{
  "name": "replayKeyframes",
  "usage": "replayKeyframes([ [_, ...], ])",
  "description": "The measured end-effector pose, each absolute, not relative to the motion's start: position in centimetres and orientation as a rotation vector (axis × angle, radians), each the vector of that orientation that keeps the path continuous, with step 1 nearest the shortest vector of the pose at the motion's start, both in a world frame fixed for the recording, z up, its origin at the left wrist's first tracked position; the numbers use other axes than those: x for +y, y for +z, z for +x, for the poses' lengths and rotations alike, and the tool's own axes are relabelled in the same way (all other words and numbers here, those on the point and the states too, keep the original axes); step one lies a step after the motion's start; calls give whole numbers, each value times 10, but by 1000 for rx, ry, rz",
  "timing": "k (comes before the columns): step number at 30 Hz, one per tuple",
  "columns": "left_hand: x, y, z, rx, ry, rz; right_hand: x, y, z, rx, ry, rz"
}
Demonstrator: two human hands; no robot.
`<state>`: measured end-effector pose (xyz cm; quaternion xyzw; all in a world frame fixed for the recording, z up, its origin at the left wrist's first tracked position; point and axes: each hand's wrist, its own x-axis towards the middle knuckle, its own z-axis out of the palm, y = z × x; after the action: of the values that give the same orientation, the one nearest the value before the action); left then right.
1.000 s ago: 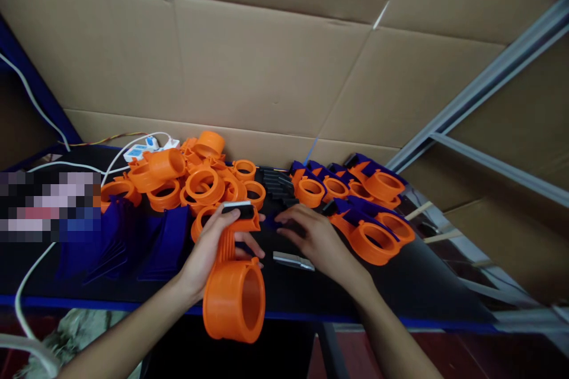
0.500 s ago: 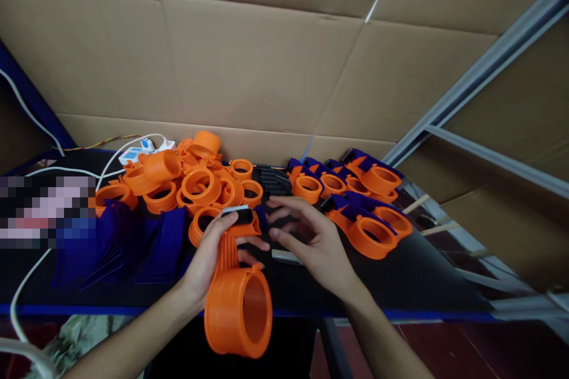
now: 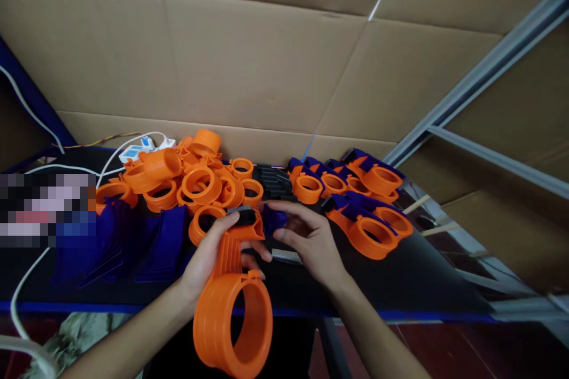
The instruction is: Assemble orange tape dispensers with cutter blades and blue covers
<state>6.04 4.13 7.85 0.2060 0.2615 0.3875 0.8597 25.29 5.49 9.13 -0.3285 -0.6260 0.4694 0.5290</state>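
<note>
- Head view: the left hand [image 3: 200,263] is clamped on an orange part [image 3: 211,320] with a ribbed neck and a large ring.
- Position of orange part: raised in front of the near table edge, ring lowermost, tilted, with the ring's opening angled to the right.
- Left thumb: presses on the black piece [image 3: 246,217] seated at the upper end of the orange part. The other left fingers pass behind the neck, and their tips show to its right.
- Right hand [image 3: 315,243]: thumb and index finger are bent around a dark-blue piece [image 3: 275,221], just beside the upper end of the orange part. Because of blur, it cannot be told whether the fingers are clamped on it.
- Pale metal bar [image 3: 285,256]: lies on the black table [image 3: 400,284] between the hands, partly hidden by the right hand.
- Left area: dark-blue plates [image 3: 106,243] stand in leaning stacks. Behind them is a pile of orange rings [image 3: 200,183].
- Centre rear: black strips [image 3: 269,183] lie side by side, near the orange pile.
- Right area: orange-and-blue units [image 3: 355,204] are grouped beyond the right hand.
- Rear left: a white power strip [image 3: 131,154] carries plugged-in cables.
</note>
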Motion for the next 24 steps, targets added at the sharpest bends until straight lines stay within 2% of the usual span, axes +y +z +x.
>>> replayKeyframes([
  [9,38,79,74,681,1069,573,50,116,257,-1959,630,-983],
  [15,38,77,71,689,1049,609,47,104,255,-1972,603,-932],
  [24,34,69,73,773,1038,781,45,101,265,-2089,395,-812],
])
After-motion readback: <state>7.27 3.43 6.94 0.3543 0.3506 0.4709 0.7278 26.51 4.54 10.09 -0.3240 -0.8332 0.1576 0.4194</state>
